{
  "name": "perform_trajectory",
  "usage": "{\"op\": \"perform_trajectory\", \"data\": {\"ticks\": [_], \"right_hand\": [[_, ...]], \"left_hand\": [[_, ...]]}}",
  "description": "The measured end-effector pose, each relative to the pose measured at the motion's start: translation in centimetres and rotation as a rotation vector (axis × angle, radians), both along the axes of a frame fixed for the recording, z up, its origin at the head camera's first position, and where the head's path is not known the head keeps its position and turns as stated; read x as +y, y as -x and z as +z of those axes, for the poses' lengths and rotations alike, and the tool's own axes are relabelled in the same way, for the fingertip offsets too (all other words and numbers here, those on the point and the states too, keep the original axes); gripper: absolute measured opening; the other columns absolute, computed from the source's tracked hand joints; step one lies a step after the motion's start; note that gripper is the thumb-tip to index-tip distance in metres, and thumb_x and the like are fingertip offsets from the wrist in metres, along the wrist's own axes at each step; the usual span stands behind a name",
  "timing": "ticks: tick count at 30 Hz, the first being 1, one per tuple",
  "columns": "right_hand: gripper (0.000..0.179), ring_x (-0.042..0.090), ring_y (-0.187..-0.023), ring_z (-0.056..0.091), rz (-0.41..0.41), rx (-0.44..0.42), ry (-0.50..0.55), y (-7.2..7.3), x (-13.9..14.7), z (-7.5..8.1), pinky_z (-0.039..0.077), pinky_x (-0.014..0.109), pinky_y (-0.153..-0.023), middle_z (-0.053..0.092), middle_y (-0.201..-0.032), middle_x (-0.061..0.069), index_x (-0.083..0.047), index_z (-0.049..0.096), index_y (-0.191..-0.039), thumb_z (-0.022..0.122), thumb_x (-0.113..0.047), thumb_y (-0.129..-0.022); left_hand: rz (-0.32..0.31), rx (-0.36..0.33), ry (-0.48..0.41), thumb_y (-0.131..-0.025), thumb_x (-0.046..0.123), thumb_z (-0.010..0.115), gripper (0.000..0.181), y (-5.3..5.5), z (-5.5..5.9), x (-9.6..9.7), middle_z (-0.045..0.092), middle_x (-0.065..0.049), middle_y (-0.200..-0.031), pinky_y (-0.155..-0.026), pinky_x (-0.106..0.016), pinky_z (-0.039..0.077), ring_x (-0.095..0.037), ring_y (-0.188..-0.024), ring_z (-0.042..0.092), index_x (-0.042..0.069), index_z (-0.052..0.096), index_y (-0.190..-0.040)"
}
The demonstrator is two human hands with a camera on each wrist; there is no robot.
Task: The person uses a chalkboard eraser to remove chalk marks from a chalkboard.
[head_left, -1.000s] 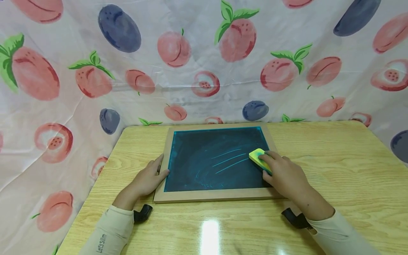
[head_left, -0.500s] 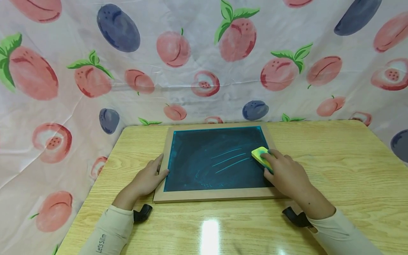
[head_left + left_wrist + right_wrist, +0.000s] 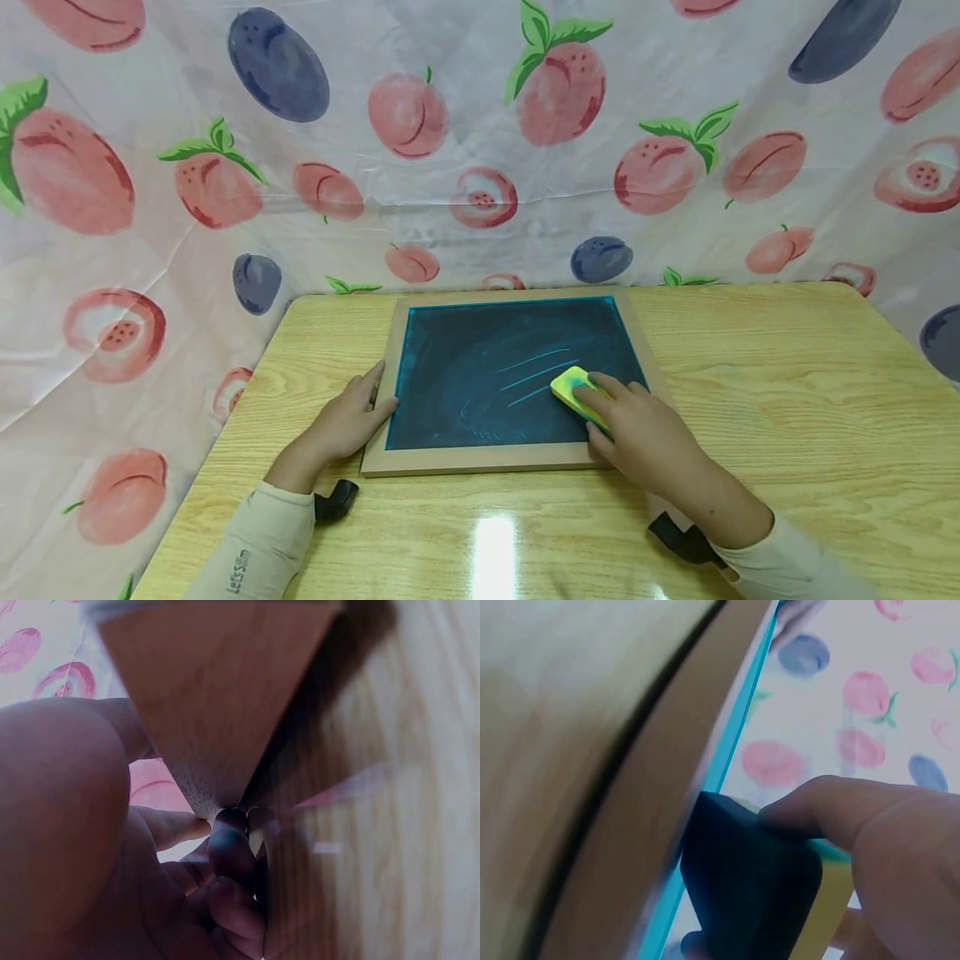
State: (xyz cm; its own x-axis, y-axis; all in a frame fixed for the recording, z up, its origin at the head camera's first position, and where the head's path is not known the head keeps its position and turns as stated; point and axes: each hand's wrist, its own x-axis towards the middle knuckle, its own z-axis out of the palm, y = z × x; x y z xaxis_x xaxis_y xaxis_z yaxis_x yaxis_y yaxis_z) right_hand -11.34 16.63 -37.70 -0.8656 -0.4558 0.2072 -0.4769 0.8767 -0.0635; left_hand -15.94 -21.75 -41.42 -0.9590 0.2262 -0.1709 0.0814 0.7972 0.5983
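A framed chalkboard lies on the table, with several thin blue chalk strokes across its middle and faint smears lower down. My left hand holds the left side of its wooden frame, thumb on top; the left wrist view shows the fingers bent at the underside of the frame edge. In my right hand is a yellow chalkboard eraser, gripped between thumb and fingers over the lower right of the board. Its dark underside shows in the right wrist view, near the frame. It covers the right end of the lowest stroke.
The light wooden table extends on both sides of the board. A fruit-print cloth hangs behind it and to the left. A black wrist mount sticks out by the left wrist, another black mount by the right.
After a slight shift to the right, my right hand has moved left and nearer me with the eraser, onto the lowest stroke. My left hand has stayed in place.
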Motion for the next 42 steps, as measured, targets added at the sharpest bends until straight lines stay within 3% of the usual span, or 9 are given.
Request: {"op": "perform_trajectory", "data": {"ticks": [9, 17, 21, 25, 37, 42], "right_hand": [[0.045, 0.017, -0.088, 0.054, 0.102, -0.031, -0.009, -2.2, -2.8, -0.5, 0.049, 0.032, -0.072, 0.048, -0.135, 0.004, -0.028, 0.052, -0.131, 0.061, -0.032, -0.086], [0.046, 0.016, -0.096, 0.052, 0.113, -0.071, 0.002, -2.8, -3.4, -0.7, 0.048, 0.033, -0.079, 0.045, -0.138, 0.001, -0.031, 0.05, -0.133, 0.059, -0.033, -0.088], [0.046, 0.018, -0.097, 0.055, 0.106, -0.067, 0.006, -2.8, -3.4, -0.7, 0.049, 0.035, -0.079, 0.046, -0.137, 0.002, -0.031, 0.051, -0.132, 0.06, -0.033, -0.087], [0.049, 0.02, -0.1, 0.057, 0.076, -0.074, 0.004, -2.7, -3.3, -0.7, 0.051, 0.038, -0.077, 0.047, -0.137, 0.001, -0.032, 0.05, -0.132, 0.063, -0.034, -0.085], [0.047, 0.027, -0.094, 0.06, 0.01, -0.003, 0.042, -1.1, -1.6, -0.7, 0.052, 0.042, -0.072, 0.053, -0.13, 0.008, -0.025, 0.057, -0.125, 0.068, -0.028, -0.079], [0.046, 0.029, -0.096, 0.06, -0.034, -0.008, 0.019, -0.3, -0.5, -0.5, 0.052, 0.045, -0.074, 0.052, -0.131, 0.01, -0.022, 0.058, -0.125, 0.067, -0.028, -0.08]], "left_hand": [[0.006, -0.005, -0.001, -0.093, 0.05, 0.041, 0.071, 0.1, -0.1, 0.0, 0.016, -0.011, -0.154, -0.105, -0.058, 0.025, -0.035, -0.14, 0.018, 0.024, 0.006, -0.15], [0.003, -0.007, 0.001, -0.093, 0.051, 0.041, 0.075, 0.1, -0.3, 0.0, 0.013, -0.011, -0.154, -0.106, -0.058, 0.023, -0.035, -0.141, 0.014, 0.02, 0.003, -0.15], [-0.001, 0.011, 0.014, -0.093, 0.049, 0.043, 0.076, 0.1, -0.4, -0.1, 0.026, -0.013, -0.148, -0.101, -0.052, 0.034, -0.031, -0.131, 0.035, 0.018, 0.004, -0.15], [0.001, 0.038, 0.041, -0.093, 0.046, 0.045, 0.072, 0.3, -0.5, 0.0, 0.042, -0.01, -0.13, -0.088, -0.045, 0.042, -0.025, -0.105, 0.05, 0.021, 0.009, -0.15], [0.022, 0.033, 0.078, -0.093, 0.045, 0.045, 0.071, 0.3, -0.5, 0.2, 0.044, -0.011, -0.126, -0.086, -0.043, 0.043, -0.023, -0.098, 0.053, 0.02, 0.011, -0.15], [0.01, 0.032, 0.038, -0.093, 0.045, 0.045, 0.069, 0.2, -0.5, 0.1, 0.044, -0.008, -0.126, -0.086, -0.042, 0.043, -0.022, -0.1, 0.051, 0.023, 0.011, -0.15]]}}
